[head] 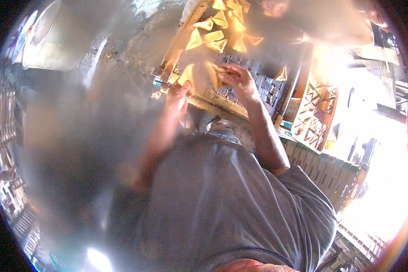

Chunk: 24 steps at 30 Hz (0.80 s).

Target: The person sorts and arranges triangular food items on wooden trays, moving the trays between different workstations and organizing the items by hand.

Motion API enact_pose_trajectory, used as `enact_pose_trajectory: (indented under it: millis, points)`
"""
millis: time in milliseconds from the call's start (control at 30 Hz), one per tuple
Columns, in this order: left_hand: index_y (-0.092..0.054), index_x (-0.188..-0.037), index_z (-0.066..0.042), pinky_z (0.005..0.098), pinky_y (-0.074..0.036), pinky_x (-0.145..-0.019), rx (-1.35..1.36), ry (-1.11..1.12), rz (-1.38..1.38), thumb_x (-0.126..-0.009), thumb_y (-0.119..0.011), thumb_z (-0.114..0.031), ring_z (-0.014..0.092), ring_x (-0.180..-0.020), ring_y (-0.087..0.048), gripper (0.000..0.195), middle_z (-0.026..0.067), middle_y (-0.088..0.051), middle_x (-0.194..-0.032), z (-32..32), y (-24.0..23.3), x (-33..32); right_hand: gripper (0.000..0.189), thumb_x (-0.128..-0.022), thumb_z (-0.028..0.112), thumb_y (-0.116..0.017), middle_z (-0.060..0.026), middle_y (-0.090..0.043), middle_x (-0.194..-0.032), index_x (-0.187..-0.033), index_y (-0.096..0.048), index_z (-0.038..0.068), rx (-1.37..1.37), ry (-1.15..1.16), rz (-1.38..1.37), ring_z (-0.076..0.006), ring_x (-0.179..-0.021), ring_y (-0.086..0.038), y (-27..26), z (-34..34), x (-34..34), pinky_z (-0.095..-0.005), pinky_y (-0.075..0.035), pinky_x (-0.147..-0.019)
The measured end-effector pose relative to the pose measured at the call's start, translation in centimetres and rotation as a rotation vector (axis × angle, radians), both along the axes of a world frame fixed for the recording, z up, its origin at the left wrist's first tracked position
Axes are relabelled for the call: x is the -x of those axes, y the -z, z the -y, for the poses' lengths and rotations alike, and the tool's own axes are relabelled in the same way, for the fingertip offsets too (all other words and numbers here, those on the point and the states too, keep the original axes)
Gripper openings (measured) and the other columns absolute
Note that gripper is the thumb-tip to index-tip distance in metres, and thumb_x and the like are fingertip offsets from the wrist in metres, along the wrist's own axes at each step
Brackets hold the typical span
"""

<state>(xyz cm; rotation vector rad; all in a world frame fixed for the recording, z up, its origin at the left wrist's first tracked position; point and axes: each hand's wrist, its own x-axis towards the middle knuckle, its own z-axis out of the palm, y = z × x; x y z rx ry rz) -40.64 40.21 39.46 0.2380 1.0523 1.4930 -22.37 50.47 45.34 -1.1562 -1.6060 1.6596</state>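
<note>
My left hand (179,93) pinches a yellow triangular food piece (187,75), possibly fried tofu or folded pastry, by its lower end. Another such piece (213,76) is between the fingertips and thumb of my right hand (238,80). Both are held above the near part of a wood-framed tray (268,86) with a dark woven surface. Several more yellow triangles (221,20) lie in a loose pile at the tray's far end. A single triangle (281,73) rests by the right side. Haze blurs part of my left arm and the pieces.
Right of the tray stands a container (334,119) with several brown triangular pieces (312,115). Below it are stacked pale green-edged crates (321,163). Another person's hand (275,6) shows blurred at the top. A large round metal vessel (51,44) stands upper left.
</note>
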Motion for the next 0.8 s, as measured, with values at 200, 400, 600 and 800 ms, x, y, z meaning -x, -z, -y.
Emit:
enact_pose_trajectory:
  millis: [200, 400, 600, 800]
  points:
    - [-0.049, -0.119, -0.001, 0.0338, -0.050, -0.081, -0.032, 0.198, 0.159, -0.080, -0.064, -0.008, 0.017, -0.093, -0.059, 0.042, 0.0078, -0.060, -0.103, 1.2, 1.7, 2.0, 0.028, -0.080, 0.015, -0.068, -0.0091, -0.067, -0.093, -0.106, -0.064, 0.005, -0.092, -0.161, 0.100, -0.0116, -0.087, -0.060, 1.0, 2.3, 4.1, -0.0280, -0.049, -0.079]
    - [-0.045, -0.121, 0.002, 0.0410, -0.049, -0.088, -0.134, 0.144, 0.248, -0.082, -0.060, -0.012, 0.025, -0.102, -0.058, 0.044, 0.0129, -0.058, -0.110, 3.0, 1.6, 3.2, 0.033, -0.084, 0.036, -0.062, -0.0145, -0.066, -0.097, -0.096, -0.067, 0.006, -0.329, -0.086, 0.585, -0.0273, -0.087, -0.065, 1.2, -2.7, 5.5, -0.0350, -0.050, -0.075]
    - [-0.039, -0.127, 0.005, 0.0399, -0.049, -0.090, -0.347, 0.174, 0.408, -0.080, -0.063, -0.017, 0.028, -0.104, -0.058, 0.057, 0.0173, -0.055, -0.118, 2.3, 0.9, 2.5, 0.037, -0.084, 0.038, -0.058, -0.0162, -0.059, -0.103, -0.110, -0.053, 0.013, -0.612, 0.051, 0.773, -0.0361, -0.096, -0.059, 7.3, -9.2, 4.6, -0.0447, -0.048, -0.079]
    - [-0.033, -0.132, 0.003, 0.0516, -0.044, -0.095, -0.330, 0.321, 0.482, -0.086, -0.054, -0.022, 0.044, -0.112, -0.050, 0.056, 0.0256, -0.045, -0.128, 0.8, 0.5, 1.5, 0.029, -0.079, 0.020, -0.061, -0.0122, -0.063, -0.083, -0.108, -0.056, 0.014, -0.817, 0.160, 0.781, -0.0317, -0.077, -0.063, 8.8, -5.8, -2.9, -0.0401, -0.051, -0.066]
